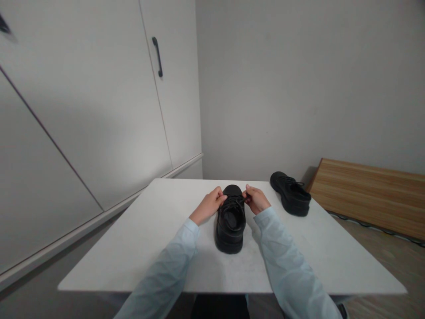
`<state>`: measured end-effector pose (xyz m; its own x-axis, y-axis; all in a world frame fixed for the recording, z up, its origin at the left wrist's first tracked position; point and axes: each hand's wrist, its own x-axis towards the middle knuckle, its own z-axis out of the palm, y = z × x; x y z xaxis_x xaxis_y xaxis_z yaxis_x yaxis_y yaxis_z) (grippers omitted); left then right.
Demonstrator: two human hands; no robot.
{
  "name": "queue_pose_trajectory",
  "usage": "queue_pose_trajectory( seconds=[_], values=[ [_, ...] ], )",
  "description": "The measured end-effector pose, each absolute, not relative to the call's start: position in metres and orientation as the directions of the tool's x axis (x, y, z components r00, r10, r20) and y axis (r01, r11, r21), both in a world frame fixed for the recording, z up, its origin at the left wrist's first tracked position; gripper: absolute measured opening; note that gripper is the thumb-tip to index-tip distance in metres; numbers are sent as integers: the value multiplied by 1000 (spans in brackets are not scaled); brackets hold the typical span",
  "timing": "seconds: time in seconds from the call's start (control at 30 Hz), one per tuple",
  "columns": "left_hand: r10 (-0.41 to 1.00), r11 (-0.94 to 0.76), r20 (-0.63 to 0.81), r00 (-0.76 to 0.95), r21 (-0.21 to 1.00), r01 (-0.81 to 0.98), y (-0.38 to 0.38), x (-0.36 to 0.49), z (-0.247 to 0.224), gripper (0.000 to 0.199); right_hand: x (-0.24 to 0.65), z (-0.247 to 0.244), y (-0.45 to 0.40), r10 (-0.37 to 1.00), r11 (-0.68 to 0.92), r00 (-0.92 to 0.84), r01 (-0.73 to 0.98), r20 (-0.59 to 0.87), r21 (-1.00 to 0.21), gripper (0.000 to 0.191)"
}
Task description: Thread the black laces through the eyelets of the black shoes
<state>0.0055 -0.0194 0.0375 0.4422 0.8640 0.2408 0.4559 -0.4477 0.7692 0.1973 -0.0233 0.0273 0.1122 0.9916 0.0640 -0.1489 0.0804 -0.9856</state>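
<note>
Black, thick-soled lace-up shoe [229,241] upright mid-table, heel toward me, toe away. Thin black laces [235,202] across its front: my left hand [210,205] pinches them on the left side, my right hand [256,200] on the right, fingertips closed. White, flat-topped table [156,230] underneath. Matching black shoe [294,197] at table's right edge, wood-grain brown panel [368,192] beyond.

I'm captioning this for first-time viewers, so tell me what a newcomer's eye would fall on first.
Likely the black shoe on the white table, between the left hand and the right hand, both at its laces. Next, the second black shoe, by the table's far right corner. Then perhaps the wood-grained board, beyond the table on the right.
</note>
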Motion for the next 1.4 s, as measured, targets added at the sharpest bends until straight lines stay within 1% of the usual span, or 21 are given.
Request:
queue_pose_trajectory(
  seconds=[0.1,0.23,0.33,0.57,0.73,0.93,1.03,1.13,1.3,1.4],
  values=[
    [858,-456,243,453,767,451,-20,5,38,19,196,27,-24,992,91,108,-167,73,-982,55],
    [862,-460,252,440,755,467,-22,4,41,18,189,29,-26,983,166,105,-151,151,-974,55],
    [871,-449,236,430,737,506,-23,1,44,18,184,30,-27,980,192,81,-154,181,-969,56],
    [866,-454,219,450,722,522,-22,0,45,16,182,31,-28,985,169,57,-212,160,-963,55],
    [869,-453,224,442,721,524,-23,0,45,16,184,33,-29,992,130,34,-215,125,-968,56],
    [853,-448,226,471,780,437,-22,-4,43,17,185,33,-29,991,135,17,-194,135,-972,51],
    [832,-462,244,498,801,380,-21,-6,43,20,187,35,-29,988,149,-27,-133,154,-980,46],
    [815,-475,253,521,807,351,-22,-7,46,25,192,40,-31,979,184,-89,-14,185,-983,38],
    [768,-491,227,599,808,324,-24,-12,51,29,203,50,-37,928,290,-299,208,222,-934,30],
    [742,-506,219,633,803,316,-23,-14,52,28,207,53,-41,892,345,-399,298,212,-890,31]
  ],
)
